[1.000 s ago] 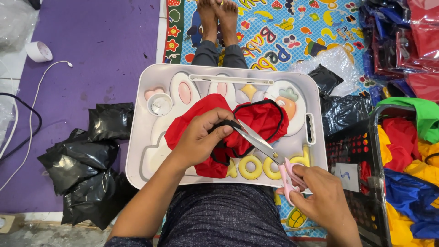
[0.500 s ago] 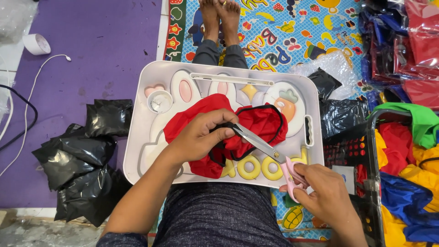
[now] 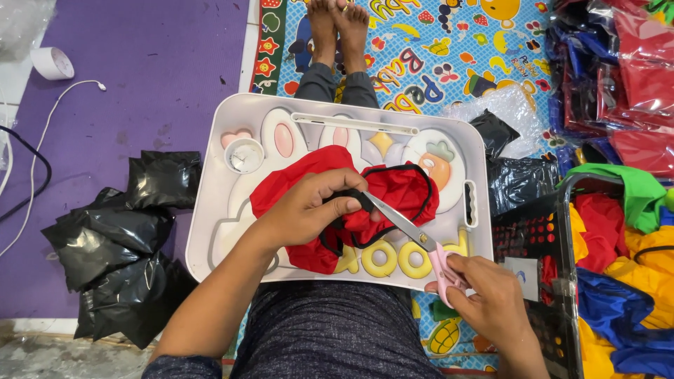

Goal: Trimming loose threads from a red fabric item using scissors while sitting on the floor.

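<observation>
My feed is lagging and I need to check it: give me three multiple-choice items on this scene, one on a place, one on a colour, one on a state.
1. Where does the red cloth lie?
A. on the white tray
B. in the basket
C. on the purple mat

2. What colour are the scissors' handles?
A. blue
B. pink
C. black

3. What is the left hand doing?
A. resting empty
B. holding tape
C. gripping the cloth

Answers: 1 A, it is spread over the tray. 2 B, pink loops show in the right hand. 3 C, its fingers pinch the black-trimmed edge.
</observation>
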